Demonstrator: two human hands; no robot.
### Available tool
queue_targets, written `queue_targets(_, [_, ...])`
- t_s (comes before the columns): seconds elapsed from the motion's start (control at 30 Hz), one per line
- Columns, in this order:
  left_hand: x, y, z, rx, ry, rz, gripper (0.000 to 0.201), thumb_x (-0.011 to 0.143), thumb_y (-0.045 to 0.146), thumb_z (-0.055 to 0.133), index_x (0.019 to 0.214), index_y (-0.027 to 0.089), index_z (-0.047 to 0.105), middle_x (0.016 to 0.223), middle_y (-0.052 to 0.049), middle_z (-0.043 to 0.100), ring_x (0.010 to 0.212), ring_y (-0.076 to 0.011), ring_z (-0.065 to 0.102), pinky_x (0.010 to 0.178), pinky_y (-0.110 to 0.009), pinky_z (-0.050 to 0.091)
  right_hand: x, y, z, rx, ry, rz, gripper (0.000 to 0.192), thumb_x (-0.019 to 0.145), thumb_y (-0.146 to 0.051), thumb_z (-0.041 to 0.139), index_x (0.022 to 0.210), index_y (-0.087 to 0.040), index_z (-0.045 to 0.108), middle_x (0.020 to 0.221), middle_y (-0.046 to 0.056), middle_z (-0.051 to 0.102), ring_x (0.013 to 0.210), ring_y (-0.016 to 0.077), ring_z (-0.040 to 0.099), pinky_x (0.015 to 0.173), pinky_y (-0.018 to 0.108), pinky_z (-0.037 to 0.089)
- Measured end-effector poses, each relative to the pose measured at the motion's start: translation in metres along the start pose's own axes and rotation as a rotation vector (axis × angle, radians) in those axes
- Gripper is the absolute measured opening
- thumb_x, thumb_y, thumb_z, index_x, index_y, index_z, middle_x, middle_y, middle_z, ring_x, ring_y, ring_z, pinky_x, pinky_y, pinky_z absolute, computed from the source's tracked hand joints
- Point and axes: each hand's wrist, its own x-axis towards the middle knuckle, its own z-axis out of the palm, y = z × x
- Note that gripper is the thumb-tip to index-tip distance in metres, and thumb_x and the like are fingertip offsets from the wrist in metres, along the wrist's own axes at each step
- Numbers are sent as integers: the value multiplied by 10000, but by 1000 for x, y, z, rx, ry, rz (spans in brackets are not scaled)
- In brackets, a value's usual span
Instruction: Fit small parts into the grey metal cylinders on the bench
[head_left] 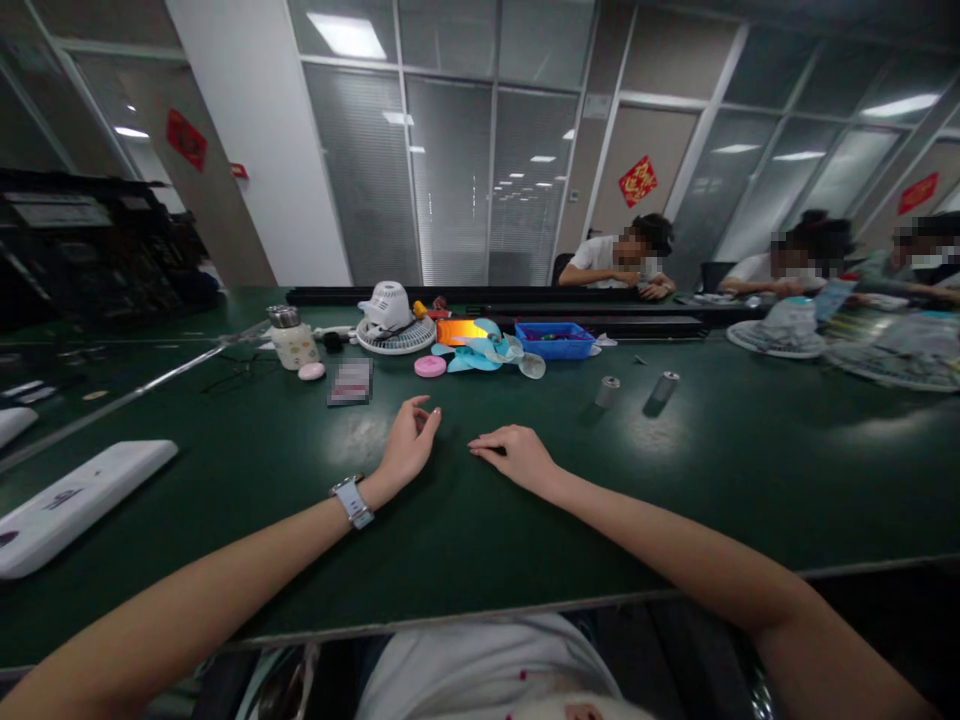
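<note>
Hands (409, 445) (514, 455) empty | flat on smooth green mat (675, 480)

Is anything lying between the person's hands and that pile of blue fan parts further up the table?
Nothing visible does. Both the left hand and right hand rest empty on the green table, and bare tabletop runs from them to the blue fan parts. The pink disc lies just left of that path.

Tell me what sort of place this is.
Probably an assembly workshop inside an office building: a long green workbench with fan parts and a blue parts tray, co-workers seated opposite, glass partitions behind.
</note>
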Motion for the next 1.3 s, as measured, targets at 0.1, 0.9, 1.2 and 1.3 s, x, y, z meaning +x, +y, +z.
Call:
queue_targets(0.1, [0,-2,-1,-10,8,-6,486,891,450,516,1275,156,472,977,-63,593,850,-189,579,746,-327,472,-3,31,-35,-60,146,34,250,915,-228,570,1087,-284,744,1089,-12,745,1012,197,697,946,376,521])
queue_targets(0.9, [5,-15,-14,3,-157,-32,565,858,564,513,1257,166,470,1052,-82,601,817,-195,654,699,-339,518,-39,155,-132,-503,345,740,308,903,-305,549,1136,-260,745,1068,80,749,971,278,694,855,386,522])
queue_targets(1.2, [2,-11,-12,12,-148,-14,536,875,531,502,1254,154,460,1096,-95,592,791,-184,641,700,-346,513,-47,183,-125,-238,261,795,532,752,-482,738,1165,-150,707,1070,115,743,968,263,699,853,341,532])
queue_targets(1.3, [1,-7,-14,0,-148,4,552,864,541,534,1264,167,470,1086,-84,597,814,-186,637,712,-344,514,-45,178,-121,-208,263,868,382,733,-440,757,967,-138,747,933,113,760,887,267,711,800,347,538])
